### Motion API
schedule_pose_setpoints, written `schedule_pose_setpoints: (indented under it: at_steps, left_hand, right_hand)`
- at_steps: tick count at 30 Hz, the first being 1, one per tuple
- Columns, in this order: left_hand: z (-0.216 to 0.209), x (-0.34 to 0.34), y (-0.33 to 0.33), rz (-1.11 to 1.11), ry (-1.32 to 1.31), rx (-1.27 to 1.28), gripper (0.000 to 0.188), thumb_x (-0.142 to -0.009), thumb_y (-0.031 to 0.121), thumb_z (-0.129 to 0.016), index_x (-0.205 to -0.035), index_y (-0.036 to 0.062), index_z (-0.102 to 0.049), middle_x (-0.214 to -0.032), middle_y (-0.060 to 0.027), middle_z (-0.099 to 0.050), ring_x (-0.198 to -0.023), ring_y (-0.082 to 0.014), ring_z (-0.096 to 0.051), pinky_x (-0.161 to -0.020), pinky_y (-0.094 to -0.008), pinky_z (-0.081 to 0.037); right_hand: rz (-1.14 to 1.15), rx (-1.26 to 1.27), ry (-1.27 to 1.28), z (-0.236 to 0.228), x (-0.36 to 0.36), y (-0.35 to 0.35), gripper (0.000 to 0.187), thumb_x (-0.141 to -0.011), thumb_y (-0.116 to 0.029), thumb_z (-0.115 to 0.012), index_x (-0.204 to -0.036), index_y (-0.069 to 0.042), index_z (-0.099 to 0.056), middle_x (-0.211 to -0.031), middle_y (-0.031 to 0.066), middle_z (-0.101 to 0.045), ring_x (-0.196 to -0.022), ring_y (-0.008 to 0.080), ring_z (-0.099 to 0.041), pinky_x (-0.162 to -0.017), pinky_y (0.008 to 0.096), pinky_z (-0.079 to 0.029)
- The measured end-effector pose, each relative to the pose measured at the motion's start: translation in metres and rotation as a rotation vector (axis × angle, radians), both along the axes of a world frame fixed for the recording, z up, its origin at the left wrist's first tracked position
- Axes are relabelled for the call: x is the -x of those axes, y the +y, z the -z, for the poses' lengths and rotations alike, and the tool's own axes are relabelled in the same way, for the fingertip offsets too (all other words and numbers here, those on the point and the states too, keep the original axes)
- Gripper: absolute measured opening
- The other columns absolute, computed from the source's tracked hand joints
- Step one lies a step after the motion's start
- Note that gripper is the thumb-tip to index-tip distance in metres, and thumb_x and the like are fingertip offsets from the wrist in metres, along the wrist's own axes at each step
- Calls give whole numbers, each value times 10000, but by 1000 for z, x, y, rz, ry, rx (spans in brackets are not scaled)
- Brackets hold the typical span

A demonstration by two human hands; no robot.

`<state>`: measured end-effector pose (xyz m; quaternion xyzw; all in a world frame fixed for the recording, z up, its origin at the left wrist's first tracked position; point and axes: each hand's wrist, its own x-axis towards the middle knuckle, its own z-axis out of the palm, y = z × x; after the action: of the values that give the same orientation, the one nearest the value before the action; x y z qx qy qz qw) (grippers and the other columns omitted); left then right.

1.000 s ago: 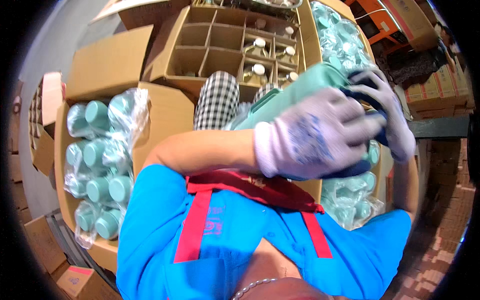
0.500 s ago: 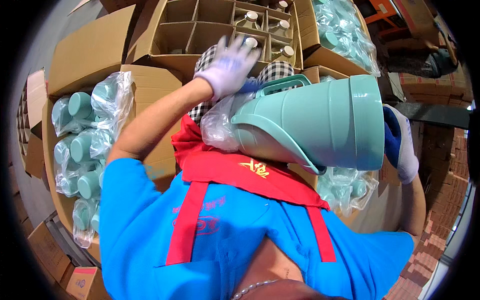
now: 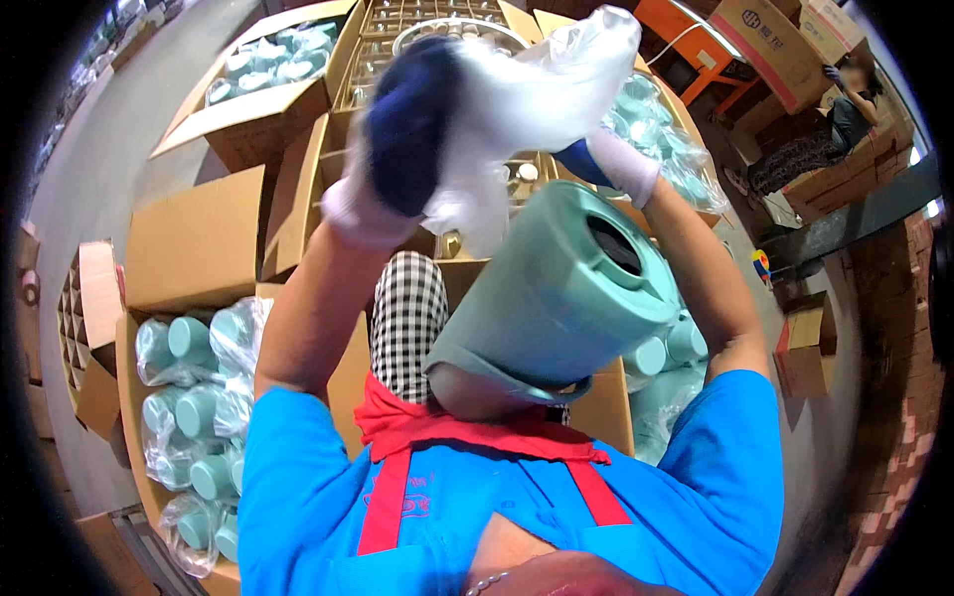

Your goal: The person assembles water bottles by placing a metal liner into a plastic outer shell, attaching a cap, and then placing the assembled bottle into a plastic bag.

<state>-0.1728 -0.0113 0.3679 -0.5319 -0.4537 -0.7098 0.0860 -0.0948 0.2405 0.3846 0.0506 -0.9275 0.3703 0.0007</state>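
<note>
A teal thermos jug (image 3: 556,298) leans across my lap, its end with a round dark opening tipped up to the right. Its curved handle (image 3: 497,375) lies along the lower side. Above the jug a clear plastic bag (image 3: 547,89) hangs crumpled in the air. My left hand (image 3: 402,149), in a white glove with a dark blue palm, is closed on the bag and blurred by motion. Just beyond the jug is my right hand (image 3: 618,167), gloved alike, below the bag. Its fingertips are partly hidden, so its grip is unclear.
Left of me a carton (image 3: 134,417) holds bagged teal jugs. Ahead stands a divided carton (image 3: 323,149) with silvery bottles; a white ring (image 3: 457,25) lies over its far part. More jug cartons flank it. A co-worker (image 3: 845,129) handles a large box (image 3: 770,50) at far right.
The jug has turned from lying sideways to leaning with its opening up. The plastic bag, earlier at the jug's left end, is now raised in the air. Both hands have moved.
</note>
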Motion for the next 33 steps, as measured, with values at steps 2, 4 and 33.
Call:
schedule_pose_setpoints:
  at_steps: [2, 4, 33]
  left_hand:
    - [27, 35, -28, -185, 21, 89, 275, -1013, 119, -507, -1231, -25, -595, -1146, -97, -657, -1055, -194, -639, -927, -315, -522]
    - [63, 74, -31, -117, -142, 93, 324, -995, 104, -551, -1292, -26, -561, -1237, -97, -638, -1130, -184, -615, -989, -316, -500]
    - [36, -3, -69, -304, -537, 469, 212, -948, 199, -622, -974, 9, -714, -764, -41, -646, -627, -94, -592, -544, -220, -454]
  right_hand:
    - [298, -264, 117, 20, 6, 60, 391, -1000, -233, -575, -1303, 15, -580, -1305, 143, -601, -1176, 189, -583, -996, 337, -461]
    - [517, 259, 315, 46, 16, 98, 418, -990, -260, -600, -1289, 31, -579, -1271, 147, -610, -1158, 190, -588, -963, 317, -476]
    - [406, -167, 580, 78, -35, 48, 717, -779, -4, -692, -1448, -28, -434, -1488, 258, -427, -1383, 391, -419, -1151, 433, -346]
